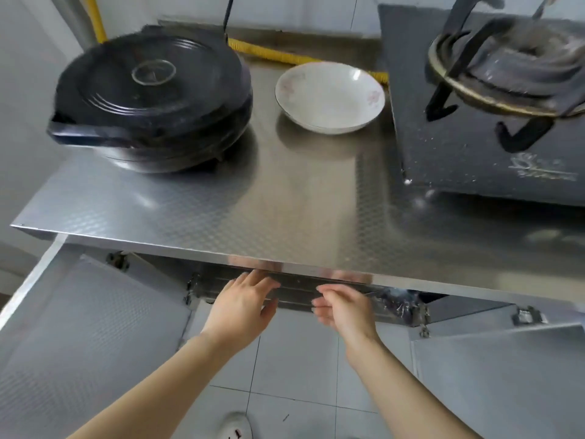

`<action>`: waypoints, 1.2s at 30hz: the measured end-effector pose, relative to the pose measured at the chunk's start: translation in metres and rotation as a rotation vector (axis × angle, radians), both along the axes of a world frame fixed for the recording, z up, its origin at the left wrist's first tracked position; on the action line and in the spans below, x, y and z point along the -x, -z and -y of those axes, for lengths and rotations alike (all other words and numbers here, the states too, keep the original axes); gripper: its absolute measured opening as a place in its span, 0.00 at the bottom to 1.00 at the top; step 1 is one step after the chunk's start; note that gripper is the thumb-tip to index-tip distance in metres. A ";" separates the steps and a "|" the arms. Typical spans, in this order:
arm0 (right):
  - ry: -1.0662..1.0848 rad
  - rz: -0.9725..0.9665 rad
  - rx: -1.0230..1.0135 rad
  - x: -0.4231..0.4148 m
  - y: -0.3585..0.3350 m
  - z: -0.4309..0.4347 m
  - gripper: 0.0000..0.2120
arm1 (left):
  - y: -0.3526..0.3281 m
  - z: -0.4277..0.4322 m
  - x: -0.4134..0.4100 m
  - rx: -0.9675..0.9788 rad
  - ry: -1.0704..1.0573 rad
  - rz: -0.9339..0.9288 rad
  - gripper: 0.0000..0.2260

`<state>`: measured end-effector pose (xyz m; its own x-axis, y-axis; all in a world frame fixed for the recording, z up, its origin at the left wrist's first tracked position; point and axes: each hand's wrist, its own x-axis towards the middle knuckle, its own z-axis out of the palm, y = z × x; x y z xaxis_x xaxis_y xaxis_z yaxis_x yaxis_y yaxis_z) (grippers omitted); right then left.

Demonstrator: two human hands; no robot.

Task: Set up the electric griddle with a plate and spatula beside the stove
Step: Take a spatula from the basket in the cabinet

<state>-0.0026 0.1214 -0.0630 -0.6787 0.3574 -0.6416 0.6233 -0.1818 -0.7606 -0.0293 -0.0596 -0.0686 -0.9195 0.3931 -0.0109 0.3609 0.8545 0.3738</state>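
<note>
Below the worktop [285, 201] edge, reaches toward the open cabinet [299, 289] with left grip [243, 304] and right grip [343, 307], fingers loose, holding nothing. Likely seeks the spatula, nowhere visible. Leaves electric griddle [152, 93] and plate [330, 96] set beside the stove [474, 137].

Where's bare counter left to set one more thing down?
The widest bare patch is the front strip of the steel counter, bordered by the electric griddle, the plate, the gas stove and the front edge. The gap between griddle and plate is narrow; the yellow hose crowds the back.
</note>
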 end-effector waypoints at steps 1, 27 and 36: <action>-0.003 -0.023 -0.010 0.008 0.017 -0.001 0.10 | 0.016 -0.004 0.010 -0.019 -0.016 -0.020 0.12; -0.201 -0.632 -1.373 0.198 0.121 -0.089 0.19 | 0.118 -0.041 0.237 -0.255 -0.157 -0.789 0.15; -0.174 -0.810 -1.514 0.203 0.155 -0.100 0.19 | 0.120 -0.042 0.239 -0.147 -0.053 -0.881 0.23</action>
